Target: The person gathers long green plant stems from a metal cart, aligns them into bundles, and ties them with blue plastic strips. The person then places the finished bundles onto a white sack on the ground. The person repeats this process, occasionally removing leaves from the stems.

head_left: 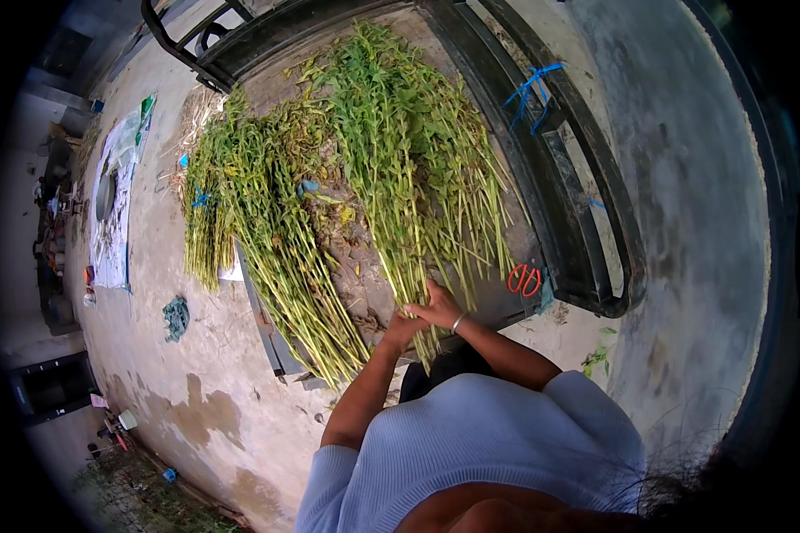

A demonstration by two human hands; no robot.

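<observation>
A big bundle of long green leafy stalks [409, 169] lies on a dusty platform [356, 258], its cut ends toward me. My right hand [438, 307], with a thin bracelet at the wrist, is wrapped around the stems near their lower ends. My left hand [402, 330] grips the same stems just below and to the left, touching the right hand. A second long bundle of stalks [280, 240] lies to the left, apart from both hands.
Orange-handled scissors [524, 278] lie at the platform's right edge. A dark metal frame [587, 213] with blue ties [532, 89] runs along the right. Another small bundle [206, 222] lies far left. Stained concrete floor [196, 400], a cloth scrap [176, 318] and a sheet with items [116, 195] are at left.
</observation>
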